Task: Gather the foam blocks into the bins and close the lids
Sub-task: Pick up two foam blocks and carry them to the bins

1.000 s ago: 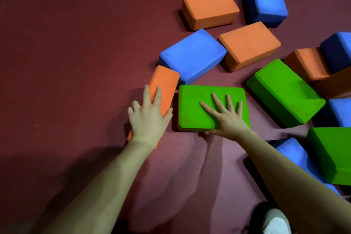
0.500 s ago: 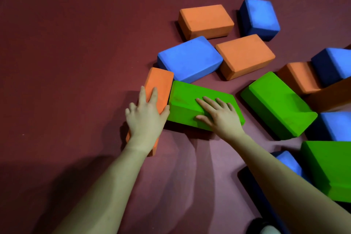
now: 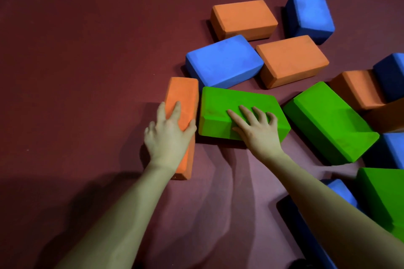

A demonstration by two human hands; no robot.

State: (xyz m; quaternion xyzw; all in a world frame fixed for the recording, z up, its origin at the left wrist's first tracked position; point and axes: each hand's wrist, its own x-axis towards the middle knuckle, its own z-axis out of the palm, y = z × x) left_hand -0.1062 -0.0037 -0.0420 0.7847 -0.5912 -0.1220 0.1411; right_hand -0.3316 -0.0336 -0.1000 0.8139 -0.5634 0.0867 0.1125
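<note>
On the dark red floor point(image 3: 76, 61), both forearms reach forward among scattered foam blocks. Under the left hand point(image 3: 169, 137) stands a narrow orange block point(image 3: 182, 102) on its edge; the hand lies over its top with fingers spread, thumb down the right face and the other fingers over the top and left side, clasping it. Just right of that hand, touching or nearly touching the orange block, is a green block point(image 3: 229, 105), tilted with its near edge raised off the floor. The right hand point(image 3: 258, 131) holds it at the near right corner, fingers point(image 3: 244, 113) curled over the top face; the thumb is hidden.

Beyond the hands lies a blue block point(image 3: 223, 61), close behind the green one. Right of the right hand sits a second green block point(image 3: 328, 120), tilted. Farther off are more orange and blue blocks, and near the right forearm a third green block point(image 3: 384, 194) with a blue one point(image 3: 341, 192) partly hidden beside it. No bin shows.
</note>
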